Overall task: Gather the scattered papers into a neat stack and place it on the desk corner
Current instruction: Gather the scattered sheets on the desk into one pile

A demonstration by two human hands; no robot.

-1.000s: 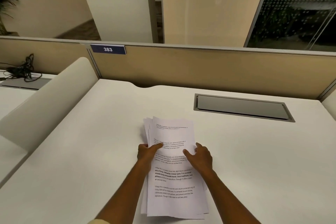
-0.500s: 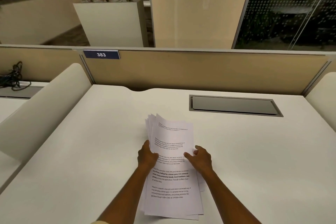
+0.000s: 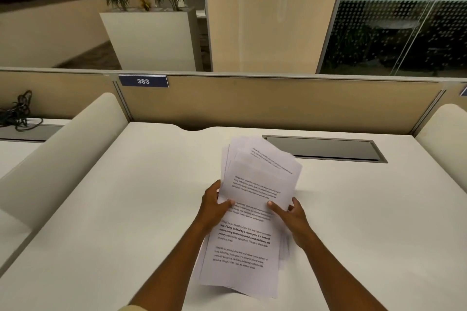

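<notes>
A loose bundle of printed white papers [image 3: 249, 212] is held above the white desk [image 3: 126, 209], its far end raised and the sheets fanned apart at the top. My left hand [image 3: 214, 207] grips the bundle's left edge, thumb on the top sheet. My right hand [image 3: 290, 217] grips the right edge, thumb pressed on the printed text. The near end of the papers hangs low over the desk between my forearms.
A grey cable hatch [image 3: 326, 149] is set into the desk at the back right. A beige partition [image 3: 278, 101] with a blue "383" tag [image 3: 143, 81] closes the back. Rounded white dividers [image 3: 63, 149] flank both sides. Tangled black cables [image 3: 17, 111] lie on the neighbouring desk at the left.
Both hands have closed on the sides of the papers and lifted the far end off the desk. The sheets have fanned out and tilted to the right.
</notes>
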